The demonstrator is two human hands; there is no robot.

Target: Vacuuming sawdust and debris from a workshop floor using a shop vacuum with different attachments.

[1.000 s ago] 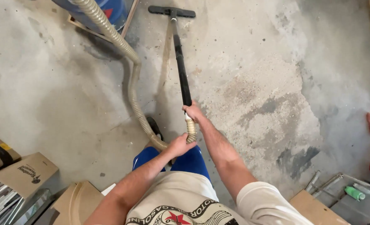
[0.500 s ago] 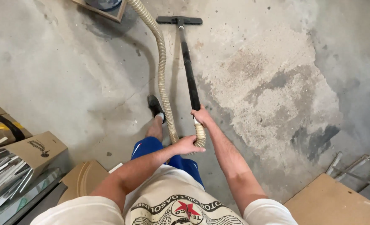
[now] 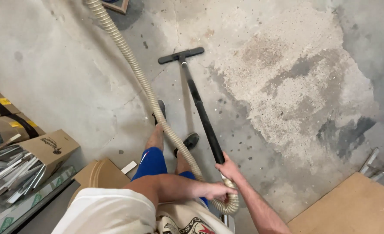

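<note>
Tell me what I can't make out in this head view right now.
- Hose: its far end is cut off by the top edge, so the machine it joins is out of view.
- Left hand: it covers the hose; the fingers beneath are hidden.
- Right hand: it hides the joint between black wand and hose.
- Floor nozzle: its underside is hidden.
- Cardboard box: contents overlap and run off the left edge.

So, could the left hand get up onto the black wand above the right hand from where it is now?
Probably yes. The left hand grips the ribbed hose just beside the right hand, which holds the black wand. The wand's length above that grip is bare, with nothing across it.
</note>
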